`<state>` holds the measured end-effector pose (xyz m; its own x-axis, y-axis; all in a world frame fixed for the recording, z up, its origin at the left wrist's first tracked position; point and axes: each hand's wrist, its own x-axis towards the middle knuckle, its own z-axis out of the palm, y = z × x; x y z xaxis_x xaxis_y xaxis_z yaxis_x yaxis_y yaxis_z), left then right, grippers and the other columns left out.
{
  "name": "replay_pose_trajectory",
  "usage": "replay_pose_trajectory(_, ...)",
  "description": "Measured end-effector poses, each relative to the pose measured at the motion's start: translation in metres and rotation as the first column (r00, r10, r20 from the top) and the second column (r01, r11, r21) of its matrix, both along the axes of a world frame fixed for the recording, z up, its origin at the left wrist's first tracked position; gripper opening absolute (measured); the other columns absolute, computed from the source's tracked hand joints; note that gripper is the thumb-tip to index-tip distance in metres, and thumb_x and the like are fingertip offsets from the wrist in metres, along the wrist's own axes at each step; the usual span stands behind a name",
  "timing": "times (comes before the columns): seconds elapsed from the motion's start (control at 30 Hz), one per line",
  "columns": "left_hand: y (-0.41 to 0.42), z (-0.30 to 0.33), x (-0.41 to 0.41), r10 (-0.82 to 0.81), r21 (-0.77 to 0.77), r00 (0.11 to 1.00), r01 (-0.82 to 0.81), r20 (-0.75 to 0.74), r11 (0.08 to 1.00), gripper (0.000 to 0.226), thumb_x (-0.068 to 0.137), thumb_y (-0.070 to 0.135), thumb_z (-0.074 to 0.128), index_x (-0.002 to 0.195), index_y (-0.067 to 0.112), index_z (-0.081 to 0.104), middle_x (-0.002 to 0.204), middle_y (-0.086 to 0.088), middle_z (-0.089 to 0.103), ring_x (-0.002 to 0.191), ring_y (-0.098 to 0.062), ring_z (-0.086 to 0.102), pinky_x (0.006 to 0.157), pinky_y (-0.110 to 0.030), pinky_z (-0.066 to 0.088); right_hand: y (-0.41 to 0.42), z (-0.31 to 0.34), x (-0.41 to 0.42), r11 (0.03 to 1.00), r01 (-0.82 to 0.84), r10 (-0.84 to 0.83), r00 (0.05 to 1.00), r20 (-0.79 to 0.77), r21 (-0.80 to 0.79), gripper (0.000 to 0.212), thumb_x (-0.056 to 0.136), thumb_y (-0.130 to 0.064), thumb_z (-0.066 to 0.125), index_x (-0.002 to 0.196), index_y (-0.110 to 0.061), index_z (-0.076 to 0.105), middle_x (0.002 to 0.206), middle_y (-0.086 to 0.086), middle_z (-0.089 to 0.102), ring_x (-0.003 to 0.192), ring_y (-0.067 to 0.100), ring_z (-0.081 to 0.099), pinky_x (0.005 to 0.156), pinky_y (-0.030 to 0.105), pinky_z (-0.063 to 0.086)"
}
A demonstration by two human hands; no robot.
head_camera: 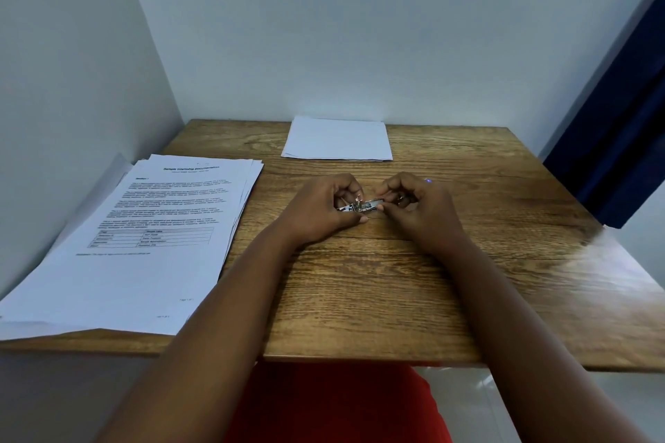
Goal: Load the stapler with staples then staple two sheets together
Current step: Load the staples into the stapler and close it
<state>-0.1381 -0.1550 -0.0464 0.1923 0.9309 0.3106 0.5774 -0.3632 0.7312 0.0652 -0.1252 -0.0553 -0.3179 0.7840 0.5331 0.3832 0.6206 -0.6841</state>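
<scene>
A small silver metal stapler (360, 207) lies between both hands at the middle of the wooden table (449, 280). My left hand (322, 212) grips its left end, fingers curled around it. My right hand (419, 207) pinches the stapler's right end with thumb and fingertips. The stapler looks opened, with a thin metal part sticking up near its middle; whether staples sit in it is too small to tell. A spread stack of printed sheets (144, 237) lies at the left of the table.
A small pile of blank white paper (338, 138) rests at the table's back edge against the wall. White walls close in at the left and behind. A dark blue curtain (619, 140) hangs at the right. Red clothing (334, 406) shows below the table's front edge.
</scene>
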Motion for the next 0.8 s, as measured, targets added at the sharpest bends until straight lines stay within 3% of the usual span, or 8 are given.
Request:
replay_pose_trajectory(0.17, 0.002, -0.001, -0.001, -0.003, -0.02, 1.0, 0.003, 0.003, 1.0, 0.028, 0.072, 0.019, 0.087, 0.093, 0.017, 0.069, 0.075, 0.012, 0.067, 0.061, 0.006, 0.056, 0.059, -0.014, 0.041, 0.002, -0.001, 0.001, 0.982, 0.091, -0.108, 0.99, 0.096, 0.163, 0.03, 0.075, -0.001, 0.054, 0.088, -0.018, 0.075, 0.102, -0.001, 0.058, 0.103, 0.019, 0.054, 0.084, 0.027, 0.041)
replay_pose_trajectory(0.33, 0.001, -0.001, 0.001, -0.016, -0.019, 1.0, 0.016, 0.009, 1.0, 0.027, 0.071, 0.017, 0.088, 0.092, 0.017, 0.069, 0.078, 0.01, 0.068, 0.064, 0.007, 0.058, 0.06, -0.012, 0.042, 0.0, -0.005, -0.005, 0.98, 0.005, -0.056, 0.966, 0.251, 0.199, 0.042, 0.074, -0.012, 0.041, 0.089, -0.026, 0.078, 0.108, -0.002, 0.056, 0.101, 0.021, 0.049, 0.085, 0.033, 0.037)
replay_pose_trajectory(0.47, 0.001, -0.001, 0.0, -0.006, -0.029, 1.0, 0.006, 0.003, 1.0, 0.028, 0.071, 0.018, 0.087, 0.092, 0.018, 0.069, 0.077, 0.01, 0.068, 0.062, 0.004, 0.056, 0.059, -0.016, 0.042, 0.004, -0.005, -0.002, 0.965, 0.179, -0.217, 0.956, 0.198, 0.193, 0.036, 0.072, -0.008, 0.046, 0.08, -0.024, 0.077, 0.1, -0.009, 0.053, 0.099, 0.021, 0.051, 0.081, 0.037, 0.04)
replay_pose_trajectory(0.57, 0.002, -0.001, 0.001, -0.013, -0.032, 1.0, 0.013, 0.007, 0.999, 0.027, 0.072, 0.019, 0.087, 0.092, 0.018, 0.069, 0.082, 0.007, 0.071, 0.064, 0.002, 0.057, 0.06, -0.02, 0.044, 0.006, -0.005, 0.003, 0.932, 0.323, -0.347, 0.927, 0.141, 0.167, 0.03, 0.07, -0.004, 0.049, 0.074, -0.018, 0.076, 0.092, -0.003, 0.057, 0.093, 0.023, 0.053, 0.077, 0.041, 0.046)
replay_pose_trajectory(0.8, -0.003, 0.001, 0.001, -0.019, -0.04, 0.998, 0.022, 0.062, 0.999, 0.036, 0.073, 0.016, 0.087, 0.097, 0.016, 0.06, 0.083, 0.009, 0.069, 0.064, 0.008, 0.056, 0.061, -0.008, 0.04, 0.002, 0.0, 0.003, 0.952, 0.305, -0.306, 0.95, 0.062, 0.033, 0.02, 0.084, 0.001, 0.052, 0.091, -0.017, 0.061, 0.086, -0.001, 0.065, 0.076, 0.012, 0.057, 0.062, 0.026, 0.044)
